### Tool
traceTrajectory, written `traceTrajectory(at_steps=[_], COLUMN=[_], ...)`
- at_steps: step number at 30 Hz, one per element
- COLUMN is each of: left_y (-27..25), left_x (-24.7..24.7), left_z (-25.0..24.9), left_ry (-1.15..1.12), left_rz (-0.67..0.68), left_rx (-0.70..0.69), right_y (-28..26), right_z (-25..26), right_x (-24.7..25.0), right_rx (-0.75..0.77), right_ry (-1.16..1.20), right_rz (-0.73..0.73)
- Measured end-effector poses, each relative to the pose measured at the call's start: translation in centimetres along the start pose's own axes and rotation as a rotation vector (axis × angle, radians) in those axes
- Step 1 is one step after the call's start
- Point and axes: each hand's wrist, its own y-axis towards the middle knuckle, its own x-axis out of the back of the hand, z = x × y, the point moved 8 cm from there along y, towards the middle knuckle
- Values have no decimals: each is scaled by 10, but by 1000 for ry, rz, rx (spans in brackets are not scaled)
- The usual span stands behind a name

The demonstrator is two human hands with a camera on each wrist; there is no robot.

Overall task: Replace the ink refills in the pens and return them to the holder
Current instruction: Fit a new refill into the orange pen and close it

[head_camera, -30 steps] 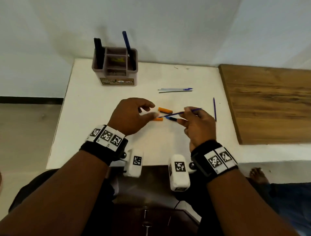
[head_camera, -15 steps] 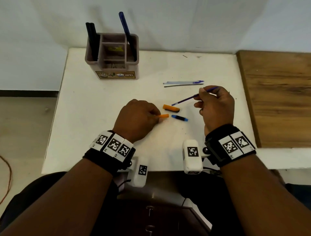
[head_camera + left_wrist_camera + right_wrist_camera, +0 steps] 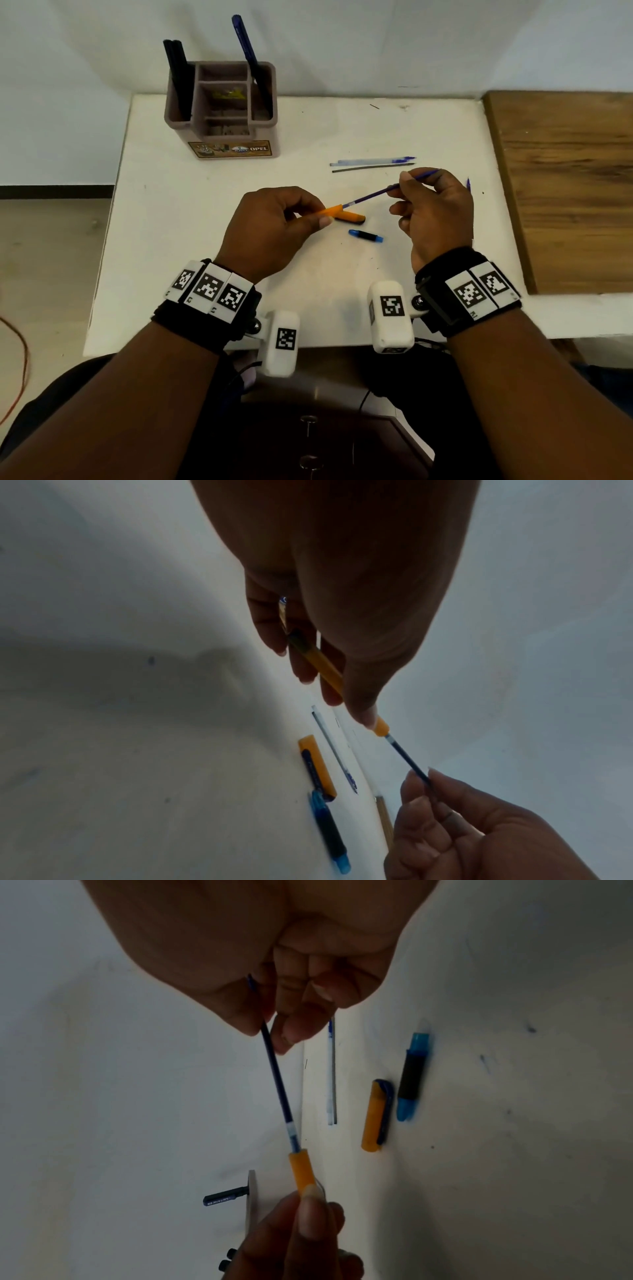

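Observation:
My left hand (image 3: 274, 226) grips an orange pen barrel (image 3: 329, 210) (image 3: 329, 672) (image 3: 303, 1173) above the white table (image 3: 205, 219). My right hand (image 3: 435, 212) pinches a thin blue refill (image 3: 373, 196) (image 3: 409, 762) (image 3: 277, 1080) between thumb and fingers. The refill's end sits at the barrel's open mouth. An orange cap (image 3: 351, 216) (image 3: 316, 764) (image 3: 375, 1115) and a blue grip section (image 3: 365, 235) (image 3: 330, 829) (image 3: 413, 1077) lie on the table between the hands. The brown pen holder (image 3: 233, 137) stands at the back left with dark pens and a blue pen in it.
Two more refills (image 3: 373, 162) lie side by side behind my right hand, and another refill (image 3: 468, 183) shows past its knuckles. A wooden board (image 3: 561, 185) adjoins the table on the right. The table's front edge is near my wrists.
My left hand lifted the orange barrel off the table. My right hand brought the refill leftward until its end met the barrel's mouth.

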Motion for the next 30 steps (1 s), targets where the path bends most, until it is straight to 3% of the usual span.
traceTrajectory(at_steps=[3,8,11,14,18,20,24,30], left_y=[-1,-2,-2,0,1,1,1,1], left_x=[-1,-1,1,3,7,8,10,10], left_z=[-1,-6,-7,-8,-8,-8,-9,-8], left_ry=[-24,-54,-67,-79,-69,-70,-74,-74], left_rz=[6,-6,-10,-18,-42,-50,-72,-60], left_rx=[-7,-50,-72,-70,-75,-76,-84,-70], right_y=[-3,-23,-31,-27,-8,-4,-10,-16], right_z=[-1,-4,-4,-3,-7,-8,-19,-21], right_x=[-4,-32,-41,-40,-21,-20,-35,-42], right_rx=[-6,-11,6,-1,-46,31,244,293], right_ry=[-11,-12,-47,-111,-176,-350,-941,-1172], right_rz=[42,301,380,360,203,202,342,376])
